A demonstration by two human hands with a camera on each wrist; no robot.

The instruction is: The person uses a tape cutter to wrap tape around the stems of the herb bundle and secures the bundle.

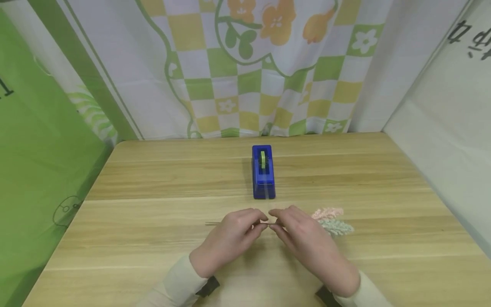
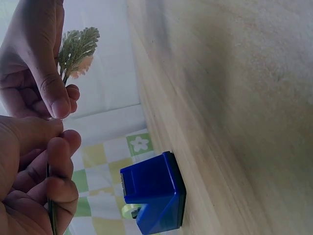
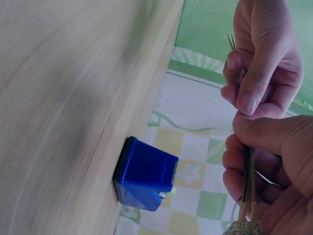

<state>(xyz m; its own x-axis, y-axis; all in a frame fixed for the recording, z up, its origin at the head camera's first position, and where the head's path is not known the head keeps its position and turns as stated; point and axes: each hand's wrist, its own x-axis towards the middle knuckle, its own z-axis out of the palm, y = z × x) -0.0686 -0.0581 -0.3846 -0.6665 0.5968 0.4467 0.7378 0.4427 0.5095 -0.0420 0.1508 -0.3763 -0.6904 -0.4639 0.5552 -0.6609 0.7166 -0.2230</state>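
Two artificial flower sprigs, a pink one and a grey-green one, lie side by side with their flower heads out past my right hand. My right hand pinches their thin stems near the middle. Thumb and fingers of my left hand pinch the same stems a little farther along, the fingertips of both hands nearly meeting. Bare stem ends stick out beyond the left hand in the right wrist view. I cannot tell whether a bit of tape is between the fingertips.
A blue tape dispenser with a yellow-green roll core stands on the wooden table just beyond the hands. Behind the table hangs a checked, flowered curtain. A green cloth borders the left side, a white one the right.
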